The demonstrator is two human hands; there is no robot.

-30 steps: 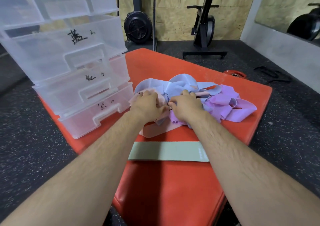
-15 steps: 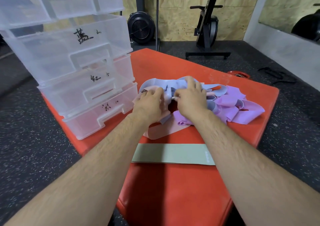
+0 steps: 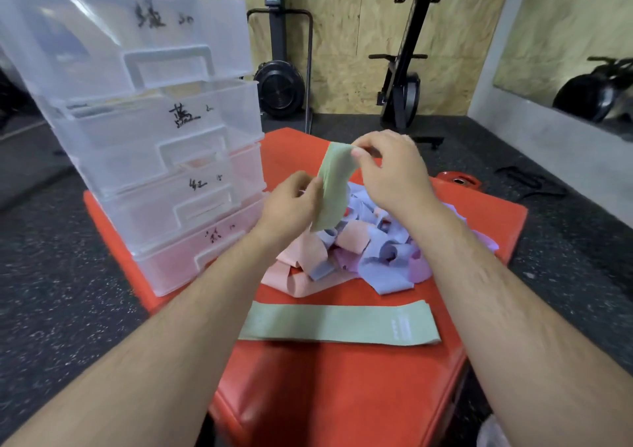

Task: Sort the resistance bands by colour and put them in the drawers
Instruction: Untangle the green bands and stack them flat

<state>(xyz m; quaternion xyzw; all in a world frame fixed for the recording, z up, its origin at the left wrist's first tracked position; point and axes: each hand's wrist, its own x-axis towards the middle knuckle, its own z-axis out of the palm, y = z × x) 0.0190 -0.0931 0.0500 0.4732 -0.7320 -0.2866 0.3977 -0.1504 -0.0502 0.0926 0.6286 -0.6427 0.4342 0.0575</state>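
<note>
1. While both hands hold the sage-green flat elastic resistance band (image 3: 334,186) up over the middle of the red padded block (image 3: 342,395), the step in hand appears to be freeing and straightening it.
2. The right hand (image 3: 394,175) pinches the band's top end between thumb and fingertips. The left hand (image 3: 291,203) grips its lower part, fingers curled round one edge.
3. To do this well, I judge the right hand should lift straight up as the left slides down the strip to flatten it, so no neighbouring loop rides along. Whether its bottom end is caught below I cannot tell.
4. A tidy finish would lay it squarely on the second green band (image 3: 339,323), flat near the block's front edge, ready for the stack of clear plastic drawers (image 3: 164,131) on the left edge, each front hand-marked in black.
5. The held band is matte, pale, wide and limp, bowing softly between the hands.
6. Beneath it the tangled heap of pink, pale-blue and lilac bands (image 3: 363,251) lies curled and interlaced, reaching toward the right edge.
</note>
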